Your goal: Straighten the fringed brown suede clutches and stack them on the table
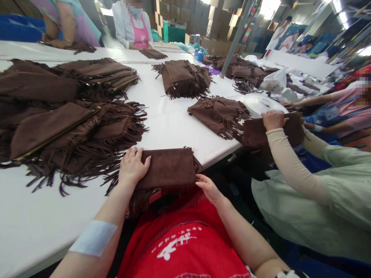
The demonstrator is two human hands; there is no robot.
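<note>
A brown suede fringed bag (169, 168) lies at the near edge of the white table (171, 119), its fringe hanging over the edge toward my lap. My left hand (131, 166) rests flat on the bag's left end, fingers spread. My right hand (209, 188) touches the bag's lower right corner from the side, fingers extended and slightly curled. Neither hand grips the bag.
Piles of the same brown fringed bags (60, 127) cover the table at left, with more bags (184, 77) further back. A co-worker's hand (272, 119) at right holds another bag (255, 133). A white plastic sheet (259, 104) lies nearby. Other people stand behind the table.
</note>
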